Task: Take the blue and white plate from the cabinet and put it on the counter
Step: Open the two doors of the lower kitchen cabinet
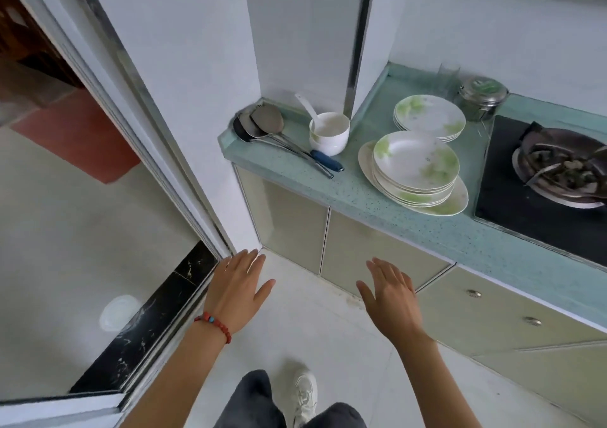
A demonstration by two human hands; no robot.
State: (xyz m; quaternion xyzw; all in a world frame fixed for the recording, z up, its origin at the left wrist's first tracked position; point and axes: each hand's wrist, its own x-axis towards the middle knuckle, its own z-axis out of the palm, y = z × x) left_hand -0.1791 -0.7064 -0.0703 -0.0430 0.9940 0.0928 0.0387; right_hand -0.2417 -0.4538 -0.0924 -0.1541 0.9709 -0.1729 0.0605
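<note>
- Left hand (235,291), lower centre of the frame: open, fingers spread, palm down, holding nothing; a red bead bracelet (213,324) circles the wrist.
- Right hand (392,298), just right of it: likewise open and empty, fingers pointing toward the cabinet doors (371,250) without touching them.
- Cabinet doors, centre of the frame below the counter: all closed. Drawers with round knobs (473,293) continue toward the lower right.
- Blue and white plate: not visible anywhere; presumably it lies behind the closed doors, though which compartment cannot be told.
- Counter (368,197), centre right: a pale green surface carrying a stack of green-patterned plates (414,168), a second stack (429,117) behind it, a white cup (329,133) with a spoon, and ladles (262,122) at the left end. A hob with a dirty pan (565,168) sits at the right edge.
- Progress: judged at the very start. Nothing opened or lifted; opening a door, finding the plate, lifting it and setting it on bare counter all remain.
</note>
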